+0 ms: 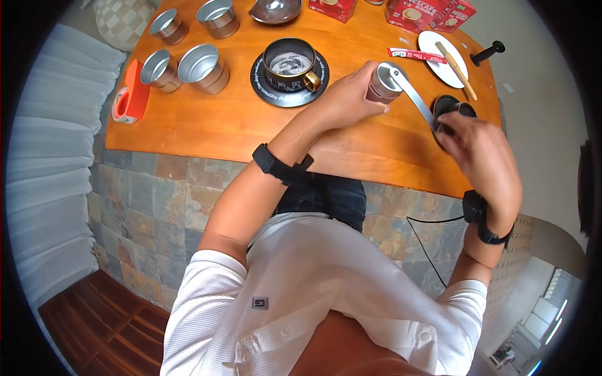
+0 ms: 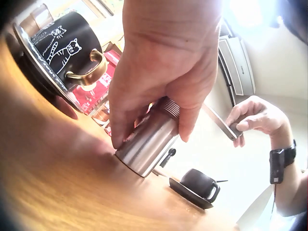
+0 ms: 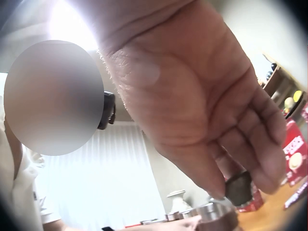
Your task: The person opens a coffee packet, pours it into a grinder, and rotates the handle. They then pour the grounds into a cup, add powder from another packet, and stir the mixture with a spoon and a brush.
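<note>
Left hand point(image 1: 351, 97) is wrapped round a metal grinder point(image 2: 149, 144), fingers on one side of the body and thumb on the other. Right hand point(image 1: 486, 153), to the right of the grinder, pinches the dark knob point(image 3: 239, 189) at the end of the crank point(image 1: 414, 94) between thumb and fingers; the flat silver arm runs from the grinder's top out to that grip. The grinder is over the near part of the wooden tabletop point(image 1: 238, 131); whether its base touches the wood I cannot tell.

Right of the grinder, partly hidden under the right hand in the head view, a small black cup point(image 2: 198, 183) sits on a dark saucer point(image 2: 188, 194). Left of the grinder and a little beyond it stands a black cup with a gold handle point(image 1: 283, 81), a pale, swirled surface inside, on a black saucer point(image 1: 266, 91) with white lettering.

Beyond the grinder and to its right, a red sachet point(image 1: 411, 54) reaches over the rim of a white plate point(image 1: 442, 72), and a wooden-handled tool point(image 1: 463, 75) lies across that plate. Red boxes point(image 1: 411, 15) stand farther beyond the grinder. Well to its left are four metal cups point(image 1: 204, 72).
</note>
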Available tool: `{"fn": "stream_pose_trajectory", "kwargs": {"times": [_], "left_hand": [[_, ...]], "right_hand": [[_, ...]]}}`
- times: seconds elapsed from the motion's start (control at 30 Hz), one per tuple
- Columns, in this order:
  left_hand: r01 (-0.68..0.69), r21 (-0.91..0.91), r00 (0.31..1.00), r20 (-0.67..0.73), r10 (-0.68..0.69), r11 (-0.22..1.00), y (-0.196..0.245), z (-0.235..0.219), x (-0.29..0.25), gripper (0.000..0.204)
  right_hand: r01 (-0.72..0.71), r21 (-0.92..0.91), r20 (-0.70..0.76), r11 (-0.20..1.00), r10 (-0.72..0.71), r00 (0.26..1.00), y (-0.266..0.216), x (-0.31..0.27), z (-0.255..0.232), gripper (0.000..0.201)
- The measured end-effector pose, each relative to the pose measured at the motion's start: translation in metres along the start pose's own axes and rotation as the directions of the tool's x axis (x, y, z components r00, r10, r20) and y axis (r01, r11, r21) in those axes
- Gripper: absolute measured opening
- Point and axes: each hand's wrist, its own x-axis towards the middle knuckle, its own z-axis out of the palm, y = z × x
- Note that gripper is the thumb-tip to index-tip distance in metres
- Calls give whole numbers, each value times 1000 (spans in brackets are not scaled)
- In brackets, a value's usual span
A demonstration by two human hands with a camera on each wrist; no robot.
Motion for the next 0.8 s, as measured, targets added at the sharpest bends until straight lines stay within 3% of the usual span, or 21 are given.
{"fn": "stream_pose_trajectory", "kwargs": {"times": [0.07, 0.13, 0.2, 0.27, 0.3, 0.37, 0.43, 0.47, 0.5, 0.53, 0.63, 0.7, 0.77, 0.8], "left_hand": [[1, 28, 1000, -15, 0, 1000, 1, -1, 0, 62], [1, 5, 1000, 6, -1, 1000, 0, 0, 0, 63], [3, 20, 1000, -16, -3, 1000, 0, 0, 0, 61], [24, -29, 999, 42, -23, 999, -4, 0, 2, 58], [-61, -16, 998, 2, 61, 998, -18, 4, 7, 52], [-362, -211, 931, -37, 363, 908, -67, 22, 27, 56], [-247, 138, 964, -68, 258, 959, -28, 14, 11, 50], [102, 55, 985, 134, -109, 993, -24, 9, 15, 54], [63, 61, 996, 54, -66, 996, -16, 4, 10, 58], [23, 70, 999, -26, -21, 997, -9, 1, 4, 62], [-47, 87, 996, -73, 54, 995, -7, -1, 2, 69], [-34, 72, 997, -64, 38, 997, -4, -3, 2, 69], [-15, 57, 998, -54, 18, 998, -2, -4, 1, 69], [-23, 87, 999, -43, 27, 996, -2, -3, 1, 69]], "right_hand": [[97, -77, 120, 992, -87, 989, -26, 1, -4, 16], [169, -48, 144, 985, -160, 976, -45, 10, -1, 15], [305, -59, 281, 950, -278, 919, -64, 26, 1, 21], [328, -62, 326, 943, -291, 899, -85, 49, 1, 21], [389, -24, 298, 921, -365, 882, -91, 62, 4, 20], [519, 15, 228, 854, -509, 830, -92, 95, 17, 15], [546, -145, 189, 825, -518, 834, -99, 130, 19, 14], [519, -193, 166, 832, -494, 853, -98, 147, 23, 16], [595, -162, 89, 787, -589, 803, -84, 169, 29, 17], [567, -196, 82, 800, -563, 823, -73, 189, 32, 18], [497, -229, 149, 837, -475, 868, -12, 235, 34, 20], [466, -249, 182, 849, -432, 883, 14, 235, 26, 22], [176, -209, 211, 962, -131, 969, 31, 217, 17, 23], [142, -165, 156, 976, -117, 981, 38, 202, 14, 22]]}}
